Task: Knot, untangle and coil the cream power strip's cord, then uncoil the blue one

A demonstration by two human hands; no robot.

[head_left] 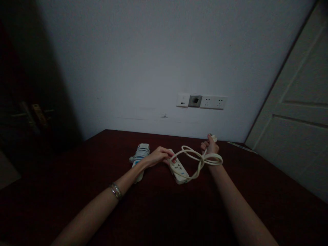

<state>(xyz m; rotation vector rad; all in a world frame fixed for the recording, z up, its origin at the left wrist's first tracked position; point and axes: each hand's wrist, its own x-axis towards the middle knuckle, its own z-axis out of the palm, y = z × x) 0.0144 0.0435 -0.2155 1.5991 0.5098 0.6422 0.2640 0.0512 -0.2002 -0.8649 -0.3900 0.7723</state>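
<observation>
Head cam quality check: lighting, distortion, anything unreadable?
Head view: dim, underexposed; left side nearly black around the dark door; wall brightest, no glare; wide-angle tilts the white door; left hand on the power strip and right hand gripping the cord legible but soft.

Power strip (179, 171) on table (77, 181), second strip (139, 158) left of it, wall sockets (202, 101) behind.

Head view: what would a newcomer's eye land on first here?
The cream-white plastic power strip lies mid-way across the dark red table, its far end gripped by the left hand. Its cream cable loops in a figure-eight around the right wrist, with the right hand fisted on the plug end. A second white power strip with bundled cord lies just left of it, below the white wall sockets.
</observation>
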